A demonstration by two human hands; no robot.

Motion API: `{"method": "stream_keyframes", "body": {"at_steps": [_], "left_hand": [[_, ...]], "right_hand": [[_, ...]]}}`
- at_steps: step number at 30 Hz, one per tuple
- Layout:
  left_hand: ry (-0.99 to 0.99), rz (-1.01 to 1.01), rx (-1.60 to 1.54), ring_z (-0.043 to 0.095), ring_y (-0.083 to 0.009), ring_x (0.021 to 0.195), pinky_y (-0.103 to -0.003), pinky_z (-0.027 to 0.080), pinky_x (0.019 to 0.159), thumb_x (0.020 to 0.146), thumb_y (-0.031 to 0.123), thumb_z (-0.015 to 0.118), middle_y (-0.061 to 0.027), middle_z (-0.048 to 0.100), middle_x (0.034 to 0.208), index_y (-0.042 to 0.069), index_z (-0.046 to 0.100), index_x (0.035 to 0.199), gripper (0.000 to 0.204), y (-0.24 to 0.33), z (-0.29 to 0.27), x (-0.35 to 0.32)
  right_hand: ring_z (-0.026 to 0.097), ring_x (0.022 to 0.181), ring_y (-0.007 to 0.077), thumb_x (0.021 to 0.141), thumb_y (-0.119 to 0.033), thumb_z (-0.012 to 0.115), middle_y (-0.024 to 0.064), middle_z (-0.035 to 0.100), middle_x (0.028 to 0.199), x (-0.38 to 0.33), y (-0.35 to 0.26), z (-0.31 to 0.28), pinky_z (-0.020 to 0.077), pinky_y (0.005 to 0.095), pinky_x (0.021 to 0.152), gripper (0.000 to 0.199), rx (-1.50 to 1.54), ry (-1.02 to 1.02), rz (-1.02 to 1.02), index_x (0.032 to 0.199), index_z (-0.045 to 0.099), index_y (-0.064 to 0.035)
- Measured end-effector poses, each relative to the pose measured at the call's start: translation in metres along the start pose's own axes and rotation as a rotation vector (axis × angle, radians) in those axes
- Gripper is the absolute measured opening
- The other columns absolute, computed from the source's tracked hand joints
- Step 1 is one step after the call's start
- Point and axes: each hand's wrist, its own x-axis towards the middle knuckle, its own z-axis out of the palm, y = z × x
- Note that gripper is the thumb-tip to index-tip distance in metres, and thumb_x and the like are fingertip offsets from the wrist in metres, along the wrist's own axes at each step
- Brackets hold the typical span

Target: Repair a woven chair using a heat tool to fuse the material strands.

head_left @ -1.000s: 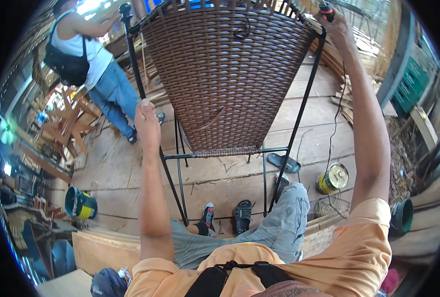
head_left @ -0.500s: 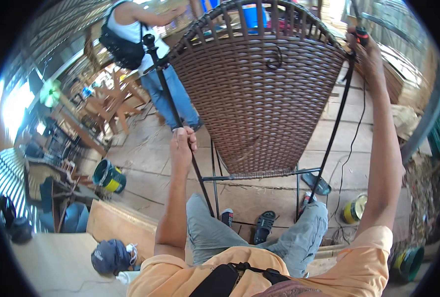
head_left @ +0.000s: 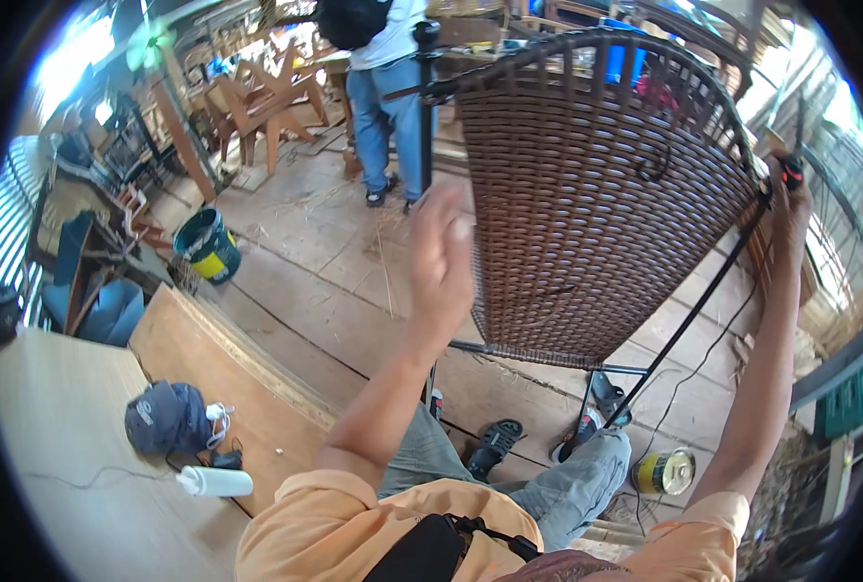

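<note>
A brown woven wicker panel [head_left: 596, 213] on a black metal frame, like a chair back, stands before me. My left hand [head_left: 441, 262] is blurred at the frame's left post [head_left: 426, 116], its fingers looking loose and extended, not wrapped around it. Beside the panel's upper right corner, my right hand [head_left: 790, 209] is closed on a black-and-red handled tool [head_left: 792, 173]; a dark cord hangs below that hand. Which part of the tool meets the frame is hidden. A loose curled strand [head_left: 654, 165] sticks out of the weave.
Someone in jeans [head_left: 388, 107] stands beyond the chair. A green bucket [head_left: 208, 247] sits at left on the planked floor. On a wooden board to my left lie a dark cap [head_left: 164, 417] and a white bottle [head_left: 216, 481]. A yellow-labelled can [head_left: 666, 472] is near my right leg.
My left hand has come off its grip on the left post and moved up and right. The panel now appears farther right and turned. My right hand keeps the tool at the upper right corner.
</note>
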Motion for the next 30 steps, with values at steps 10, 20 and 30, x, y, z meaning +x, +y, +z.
{"method": "stream_keyframes", "body": {"at_steps": [10,20,30], "left_hand": [[-0.154,-0.370,-0.997,0.051,-0.0118,0.093,-0.027,0.040,0.086,0.098,0.036,0.041,-0.0064,0.060,0.104,-0.003,0.054,0.114,0.044,-0.025,0.038,0.069],[-0.146,-0.395,-0.892,0.052,-0.0103,0.087,-0.024,0.042,0.081,0.097,0.034,0.047,-0.0065,0.060,0.099,-0.005,0.053,0.111,0.041,-0.032,0.037,0.068],[-0.112,-0.422,-0.777,0.052,-0.0094,0.078,-0.026,0.044,0.074,0.097,0.021,0.049,-0.0069,0.061,0.089,-0.005,0.055,0.101,0.027,-0.015,0.045,0.068]], "right_hand": [[0.050,0.070,0.0062,0.091,-0.028,0.060,-0.0005,0.062,0.090,-0.004,0.008,-0.001,0.0423,0.0216,0.066,0.030,-0.011,0.053,-0.066,0.114,0.063,-0.0080],[0.039,0.043,0.0021,0.090,-0.030,0.062,-0.0061,0.045,0.053,-0.166,-0.132,0.030,0.0257,0.0192,0.039,0.022,0.028,0.177,0.381,0.087,0.063,-0.0085],[0.041,0.048,0.0061,0.090,-0.023,0.058,-0.0024,0.045,0.064,-0.225,-0.198,0.123,0.0336,0.0209,0.043,0.023,0.382,-0.330,0.606,0.101,0.051,-0.0042]]}}
